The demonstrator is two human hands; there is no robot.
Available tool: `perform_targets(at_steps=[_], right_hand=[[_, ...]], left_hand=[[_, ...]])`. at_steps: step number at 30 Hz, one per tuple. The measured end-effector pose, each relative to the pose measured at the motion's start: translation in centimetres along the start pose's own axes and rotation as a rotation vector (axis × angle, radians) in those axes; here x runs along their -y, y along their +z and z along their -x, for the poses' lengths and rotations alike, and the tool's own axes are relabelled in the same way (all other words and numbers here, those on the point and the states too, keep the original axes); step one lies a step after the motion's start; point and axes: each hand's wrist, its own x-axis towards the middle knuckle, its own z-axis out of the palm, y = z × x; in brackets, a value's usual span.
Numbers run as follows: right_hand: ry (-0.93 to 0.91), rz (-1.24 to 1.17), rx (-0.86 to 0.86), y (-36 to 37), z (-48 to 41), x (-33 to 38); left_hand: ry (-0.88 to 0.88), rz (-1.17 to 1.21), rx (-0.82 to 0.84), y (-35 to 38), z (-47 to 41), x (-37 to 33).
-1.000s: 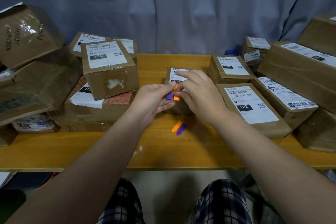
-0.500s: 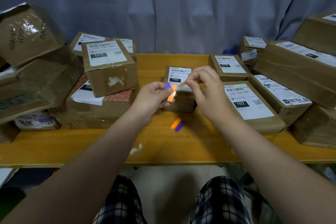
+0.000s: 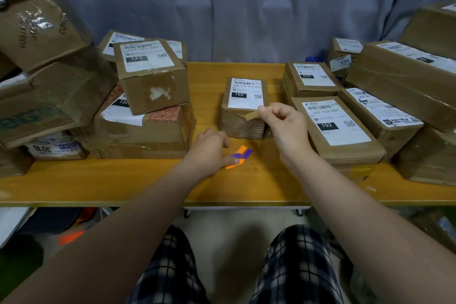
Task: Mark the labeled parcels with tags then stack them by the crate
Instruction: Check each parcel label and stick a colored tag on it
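Observation:
Parcel 150 (image 3: 246, 108), a small brown box with a white label, stands at the table's middle. My right hand (image 3: 283, 122) pinches a thin pale tag strip (image 3: 252, 115) between thumb and forefinger, right at the parcel's front top edge, below the label. My left hand (image 3: 211, 149) rests low on the table in front of the parcel, fingers loosely curled. One fingertip touches the orange and purple tags (image 3: 240, 155) lying there. A bit of blue crate (image 3: 313, 59) shows at the back right behind the parcels.
Parcel 102 (image 3: 338, 128) lies just right of my right hand, with parcel 010 (image 3: 309, 79) behind it and bigger boxes further right. Parcel 122 (image 3: 151, 79) tops a stack on the left, beside large crumpled cartons. The wooden table (image 3: 246, 187) ends close to my knees.
My left hand dropped from in front of parcel 150 to the table, setting its orange and purple tags beside those lying there. My right hand pulled away rightward with the pale strip.

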Motion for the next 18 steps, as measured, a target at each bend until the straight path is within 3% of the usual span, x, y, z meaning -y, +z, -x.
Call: perform_targets(at_steps=[6,8,12,14,18], right_hand=[[0.159,-0.204,-0.044,0.3,-1.7,0.4],[0.212,-0.243,-0.08,0.8,-2.6,0.4],[0.327,-0.354,-0.12,1.8,-4.2,0.8],[0.374,-0.414,-0.13,1.8,-4.7,1.0],[0.385,-0.384,-0.1,1.3,-4.9,1.8]], left_hand=[[0.139,0.245,-0.582,-2.4,-0.8,-2.2],[0.062,0.26,-0.566,-3.2,-2.7,-3.3],[-0.23,0.511,-0.23,-3.4,-7.0,-4.0],[-0.202,0.723,-0.204,-2.9,-7.7,-3.7],[-0.037,0.88,-0.303,-1.5,-6.2,-3.4]])
